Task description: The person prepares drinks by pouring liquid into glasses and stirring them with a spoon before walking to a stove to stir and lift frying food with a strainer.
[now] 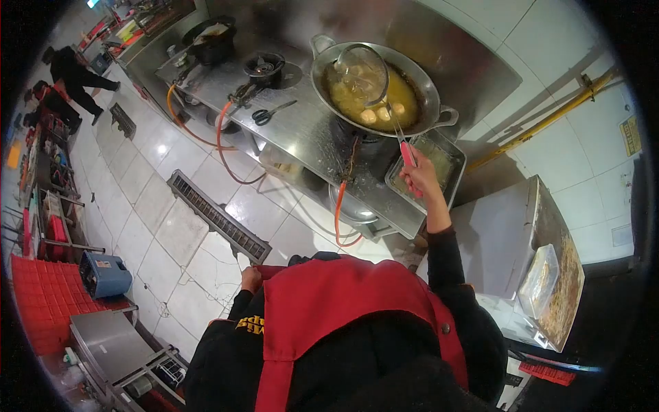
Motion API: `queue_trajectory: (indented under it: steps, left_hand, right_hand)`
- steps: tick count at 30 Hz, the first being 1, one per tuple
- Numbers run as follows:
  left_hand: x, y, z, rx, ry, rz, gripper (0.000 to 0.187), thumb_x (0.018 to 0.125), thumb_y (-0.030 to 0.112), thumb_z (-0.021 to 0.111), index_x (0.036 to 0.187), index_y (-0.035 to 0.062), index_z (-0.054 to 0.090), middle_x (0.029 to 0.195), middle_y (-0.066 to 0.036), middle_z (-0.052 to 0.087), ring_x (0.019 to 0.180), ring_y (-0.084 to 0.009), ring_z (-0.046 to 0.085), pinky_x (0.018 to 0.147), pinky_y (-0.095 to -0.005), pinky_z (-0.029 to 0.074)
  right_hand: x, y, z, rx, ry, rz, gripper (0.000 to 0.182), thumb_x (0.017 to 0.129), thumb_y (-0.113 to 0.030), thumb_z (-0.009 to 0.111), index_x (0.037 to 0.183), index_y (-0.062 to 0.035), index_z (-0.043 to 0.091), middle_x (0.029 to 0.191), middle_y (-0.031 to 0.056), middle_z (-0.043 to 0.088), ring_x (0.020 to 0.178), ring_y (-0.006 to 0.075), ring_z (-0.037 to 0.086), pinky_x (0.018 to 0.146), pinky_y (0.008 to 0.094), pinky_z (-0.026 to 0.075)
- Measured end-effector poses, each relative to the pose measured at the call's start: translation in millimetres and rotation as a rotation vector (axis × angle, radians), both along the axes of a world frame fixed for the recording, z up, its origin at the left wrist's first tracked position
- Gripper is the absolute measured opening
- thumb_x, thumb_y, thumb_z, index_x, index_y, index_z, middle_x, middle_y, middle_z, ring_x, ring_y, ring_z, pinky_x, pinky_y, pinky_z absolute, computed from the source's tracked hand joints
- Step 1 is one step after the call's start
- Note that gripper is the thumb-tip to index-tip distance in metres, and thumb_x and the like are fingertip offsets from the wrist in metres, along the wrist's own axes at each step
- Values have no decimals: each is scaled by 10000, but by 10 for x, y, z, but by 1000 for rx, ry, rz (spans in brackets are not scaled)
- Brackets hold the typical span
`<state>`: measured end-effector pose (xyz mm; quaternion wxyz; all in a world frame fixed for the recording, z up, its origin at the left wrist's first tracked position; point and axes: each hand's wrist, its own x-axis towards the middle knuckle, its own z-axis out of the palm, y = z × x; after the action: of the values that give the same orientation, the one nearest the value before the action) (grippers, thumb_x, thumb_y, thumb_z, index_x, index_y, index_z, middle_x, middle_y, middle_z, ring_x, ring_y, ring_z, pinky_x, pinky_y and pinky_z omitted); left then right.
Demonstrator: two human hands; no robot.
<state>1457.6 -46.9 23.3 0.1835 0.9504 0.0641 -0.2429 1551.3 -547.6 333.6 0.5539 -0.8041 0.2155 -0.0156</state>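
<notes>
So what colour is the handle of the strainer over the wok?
Pink. The strainer handle shows best in the head view, gripped by the right hand.

Scissors (272,112) on the steel counter (309,134), black pot (211,40) on a far burner, orange gas hoses (223,141), floor drain grate (220,218), blue box (104,273), red crates (42,299)

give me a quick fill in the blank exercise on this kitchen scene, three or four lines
1. The right hand grips the pink handle of a round wire skimmer held over the ____.
2. Pale round pieces of food float in ____ oil.
3. A pair of black-handled ____ lies on the steel counter.
4. The left hand rests near the ____ apron.

Missing words: wok; yellow; scissors; red
</notes>
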Motion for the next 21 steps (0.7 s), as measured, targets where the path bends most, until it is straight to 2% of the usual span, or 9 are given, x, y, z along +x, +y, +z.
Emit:
queue_trajectory:
  steps: [2,4,6,10,12,13,15,19,21]
  left_hand:
    - [-17,43,-194,-7,-13,113,298,804,218,404,790,3,610,728,-216,591,726,-368,580,659,-457,462]
    - [-64,216,-520,-125,-145,-254,340,853,236,349,844,6,599,705,-219,578,695,-377,568,623,-469,450]
    - [-72,132,-240,-84,-99,-207,353,867,242,334,846,7,597,697,-214,574,684,-379,563,613,-472,446]
    - [-146,120,-129,-65,-75,-123,400,883,274,331,784,-4,601,696,-215,580,682,-375,566,609,-470,443]
    - [-148,126,-154,-99,-55,-50,419,882,290,339,759,-8,607,699,-218,584,686,-374,570,611,-468,443]
    - [-141,119,-144,-132,-38,21,439,880,306,346,733,-12,613,702,-222,588,689,-374,574,613,-466,443]
    - [-126,98,-123,-76,-9,52,451,874,320,361,713,-18,613,711,-227,591,698,-371,579,622,-463,445]
    - [-42,32,13,44,159,44,456,852,357,407,726,-29,615,743,-236,596,738,-376,584,660,-452,452]
    - [-27,41,-15,24,152,11,451,848,357,409,738,-27,617,754,-237,597,754,-376,584,674,-447,454]
  right_hand:
    - [118,-69,-72,24,-5,-38,655,707,33,484,1319,-143,326,597,64,546,394,88,440,327,246,364]
    - [212,-138,-117,49,-7,-75,655,710,31,483,1320,-148,323,594,63,543,392,89,438,325,247,361]
    - [284,-215,-137,40,-58,-87,649,715,30,477,1318,-157,327,595,59,543,389,93,435,324,248,358]
    - [311,-275,-56,-28,-142,-165,640,665,19,499,1276,-143,396,590,79,557,385,115,465,338,267,387]
    - [225,-200,146,-194,-149,-247,637,667,22,491,1276,-134,392,586,85,555,390,131,476,342,276,390]
    - [215,-224,132,-195,-148,-246,637,667,22,491,1276,-134,392,586,85,555,390,131,476,342,276,390]
    - [199,-317,103,-385,-85,-298,615,694,-5,469,1287,-127,364,584,71,545,398,113,474,337,273,366]
    - [118,-389,45,-369,14,-342,568,699,-10,461,1256,-99,389,590,77,552,397,118,480,344,270,373]
    - [129,-476,-130,-224,-67,-345,522,714,-6,464,1229,-74,399,580,77,546,395,116,470,349,270,378]
